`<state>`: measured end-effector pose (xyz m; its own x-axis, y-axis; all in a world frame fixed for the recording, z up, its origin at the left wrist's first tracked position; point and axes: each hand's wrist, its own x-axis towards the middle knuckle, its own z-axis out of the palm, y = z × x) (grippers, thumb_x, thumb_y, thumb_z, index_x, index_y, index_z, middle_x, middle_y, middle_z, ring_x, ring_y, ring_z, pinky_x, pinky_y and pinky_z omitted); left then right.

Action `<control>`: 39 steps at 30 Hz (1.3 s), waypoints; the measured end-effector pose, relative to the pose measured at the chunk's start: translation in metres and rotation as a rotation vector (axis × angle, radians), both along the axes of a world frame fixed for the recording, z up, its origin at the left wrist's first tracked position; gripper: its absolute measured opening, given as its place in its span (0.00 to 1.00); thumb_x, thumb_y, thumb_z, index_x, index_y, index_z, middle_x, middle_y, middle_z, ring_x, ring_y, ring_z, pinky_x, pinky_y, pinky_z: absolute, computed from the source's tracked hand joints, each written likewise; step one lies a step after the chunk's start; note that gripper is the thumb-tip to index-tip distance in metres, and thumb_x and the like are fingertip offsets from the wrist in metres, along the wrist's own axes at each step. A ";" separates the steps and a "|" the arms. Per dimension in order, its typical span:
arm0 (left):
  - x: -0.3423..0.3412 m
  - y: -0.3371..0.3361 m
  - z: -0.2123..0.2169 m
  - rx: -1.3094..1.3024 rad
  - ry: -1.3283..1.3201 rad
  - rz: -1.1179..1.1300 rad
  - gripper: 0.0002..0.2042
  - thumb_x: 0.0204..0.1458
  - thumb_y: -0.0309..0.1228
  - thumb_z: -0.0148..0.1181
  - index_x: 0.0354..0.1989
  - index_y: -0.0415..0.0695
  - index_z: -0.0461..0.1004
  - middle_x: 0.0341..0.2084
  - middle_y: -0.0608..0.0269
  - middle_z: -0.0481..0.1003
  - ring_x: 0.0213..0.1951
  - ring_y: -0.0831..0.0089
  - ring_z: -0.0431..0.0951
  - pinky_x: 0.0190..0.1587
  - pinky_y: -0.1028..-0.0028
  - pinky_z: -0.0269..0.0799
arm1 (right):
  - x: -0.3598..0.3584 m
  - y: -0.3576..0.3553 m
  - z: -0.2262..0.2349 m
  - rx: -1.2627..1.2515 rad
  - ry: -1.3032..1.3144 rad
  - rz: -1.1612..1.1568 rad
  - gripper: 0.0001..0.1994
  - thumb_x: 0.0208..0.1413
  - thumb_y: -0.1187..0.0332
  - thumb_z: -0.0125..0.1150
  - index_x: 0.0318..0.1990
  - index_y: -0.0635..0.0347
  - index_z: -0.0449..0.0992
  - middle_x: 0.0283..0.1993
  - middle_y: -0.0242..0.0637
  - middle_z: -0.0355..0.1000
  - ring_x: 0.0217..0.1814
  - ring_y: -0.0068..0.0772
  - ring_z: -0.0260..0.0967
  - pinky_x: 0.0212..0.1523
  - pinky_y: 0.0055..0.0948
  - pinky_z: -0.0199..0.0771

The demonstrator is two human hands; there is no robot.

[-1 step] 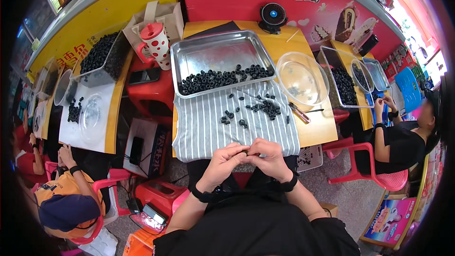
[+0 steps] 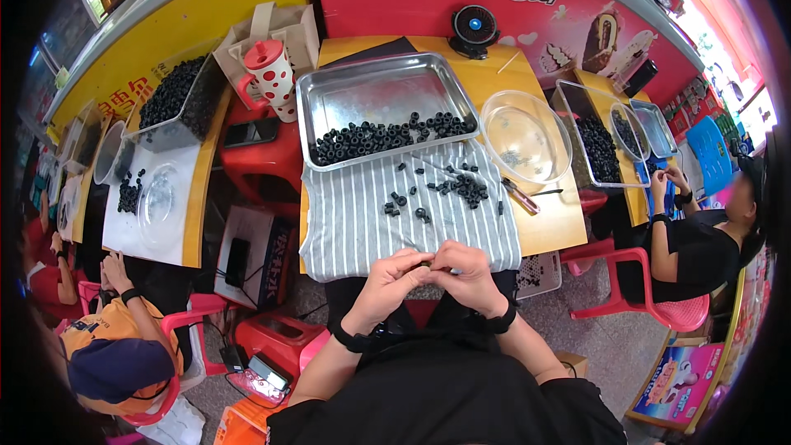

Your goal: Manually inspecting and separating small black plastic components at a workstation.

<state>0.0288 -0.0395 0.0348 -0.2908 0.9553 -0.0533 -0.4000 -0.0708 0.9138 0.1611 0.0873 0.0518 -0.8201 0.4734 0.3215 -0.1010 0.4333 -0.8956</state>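
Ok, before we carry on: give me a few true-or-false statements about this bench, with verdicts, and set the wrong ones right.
1. Black pieces lie heaped along the near side of the metal tray. True.
2. Both hands lie flat and well apart. False: the left hand and right hand meet, fingertips pinching a small dark piece, mostly hidden.
3. Loose pieces lie on the striped cloth. True.
4. Nothing stands right of the tray. False: the clear round tub does.
5. The black fan stands beyond the tray. True.
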 end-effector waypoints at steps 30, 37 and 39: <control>-0.008 0.005 -0.032 0.055 -0.645 0.116 0.13 0.62 0.30 0.56 0.46 0.31 0.74 0.34 0.58 0.76 0.30 0.76 0.75 0.36 0.76 0.73 | 0.006 -0.004 0.021 0.655 -0.035 -0.128 0.11 0.41 0.69 0.74 0.22 0.59 0.73 0.22 0.33 0.65 0.24 0.36 0.66 0.23 0.34 0.63; -0.002 0.005 -0.028 0.035 -0.457 0.168 0.11 0.63 0.28 0.53 0.46 0.32 0.75 0.32 0.60 0.77 0.30 0.76 0.75 0.34 0.76 0.72 | 0.002 -0.009 0.016 0.434 -0.016 -0.181 0.09 0.42 0.73 0.71 0.32 0.61 0.77 0.28 0.38 0.69 0.30 0.41 0.70 0.29 0.35 0.69; 0.002 0.008 -0.015 0.001 -0.387 0.130 0.11 0.64 0.27 0.52 0.47 0.32 0.75 0.33 0.60 0.77 0.30 0.76 0.76 0.33 0.76 0.73 | 0.000 -0.009 0.022 0.348 -0.023 -0.211 0.11 0.44 0.72 0.69 0.37 0.59 0.78 0.32 0.38 0.70 0.33 0.42 0.70 0.31 0.35 0.71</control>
<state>0.0310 -0.0315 0.0195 -0.3674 0.9122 -0.1815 -0.7023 -0.1442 0.6971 0.1608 0.0786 0.0734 -0.7252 0.4983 0.4752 0.0406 0.7199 -0.6929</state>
